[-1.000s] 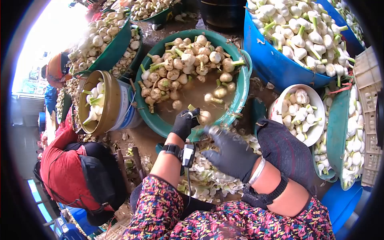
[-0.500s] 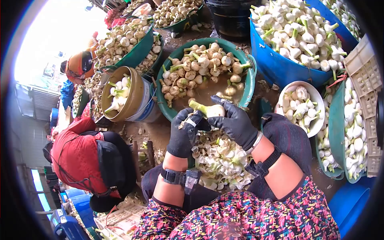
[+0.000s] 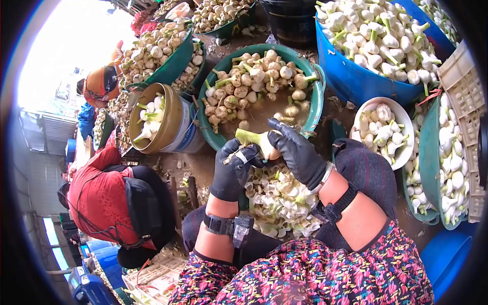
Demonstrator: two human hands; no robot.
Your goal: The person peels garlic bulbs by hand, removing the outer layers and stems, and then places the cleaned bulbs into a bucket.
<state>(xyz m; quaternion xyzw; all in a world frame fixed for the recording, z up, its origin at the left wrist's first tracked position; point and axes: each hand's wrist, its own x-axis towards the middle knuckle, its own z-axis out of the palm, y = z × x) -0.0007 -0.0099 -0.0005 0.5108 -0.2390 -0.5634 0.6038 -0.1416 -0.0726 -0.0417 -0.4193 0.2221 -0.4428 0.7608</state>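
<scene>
A garlic bulb [image 3: 268,146] with a thick pale-green stem is between my two black-gloved hands, over a heap of peeled garlic skins [image 3: 279,203]. My left hand [image 3: 231,170] is closed at the stem side, with a white band around a finger; its fingertips are partly hidden. On the other side, my right hand [image 3: 303,157] grips the bulb with bent fingers. Just beyond both hands stands a green basin [image 3: 321,96] with soil-stained garlic bulbs [image 3: 254,81] and some brownish water.
To the left stands a bucket [image 3: 178,127] with trimmed garlic. A white bowl [image 3: 408,122] of garlic cloves and bulbs is at the right, below a large blue tub [image 3: 345,76] heaped with clean garlic. A person in red [image 3: 104,198] bends over at the left.
The garlic bulb has tilted, its round end now lower and its stem raised to the left. My right fingers have shifted along it.
</scene>
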